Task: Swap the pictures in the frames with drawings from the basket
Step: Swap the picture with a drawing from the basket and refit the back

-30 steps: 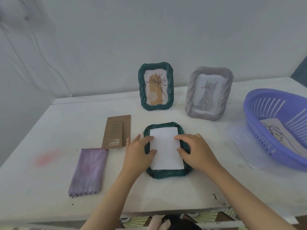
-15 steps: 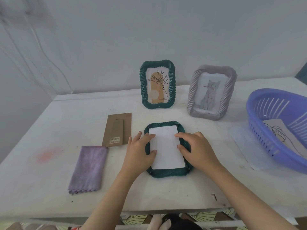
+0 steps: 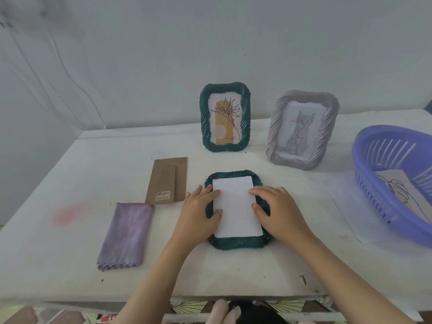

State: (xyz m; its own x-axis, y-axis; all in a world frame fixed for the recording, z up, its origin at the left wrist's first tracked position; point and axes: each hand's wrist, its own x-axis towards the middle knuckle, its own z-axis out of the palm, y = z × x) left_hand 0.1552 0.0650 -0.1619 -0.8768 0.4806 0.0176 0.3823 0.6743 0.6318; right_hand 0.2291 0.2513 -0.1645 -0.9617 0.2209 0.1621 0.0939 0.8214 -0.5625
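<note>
While the left hand [image 3: 201, 215] and right hand [image 3: 279, 213] are lying uncurled, they are pressing flat on opposite sides of a white sheet [image 3: 236, 206] sitting in the face-down green frame [image 3: 236, 244] on the surface [image 3: 58, 265]. A purple cloth [image 3: 125, 235] and cardboard backing [image 3: 167, 181] are lying to its left. A drawing [image 3: 397, 190] is resting in the basket [image 3: 374, 204] at right. Farther back, a standing green frame [image 3: 224, 116] and grey frame [image 3: 301, 129] are standing upright.

A single wide-angle view, worn on the person's head, looks forward and down across the white surface [image 3: 70, 174] toward the wall [image 3: 210, 43] behind it. It sits close: both forearms enter from the bottom edge, the left hand [image 3: 198, 212] and right hand [image 3: 279, 212] lie near centre, and the right edge cuts off the basket [image 3: 364, 148].
</note>
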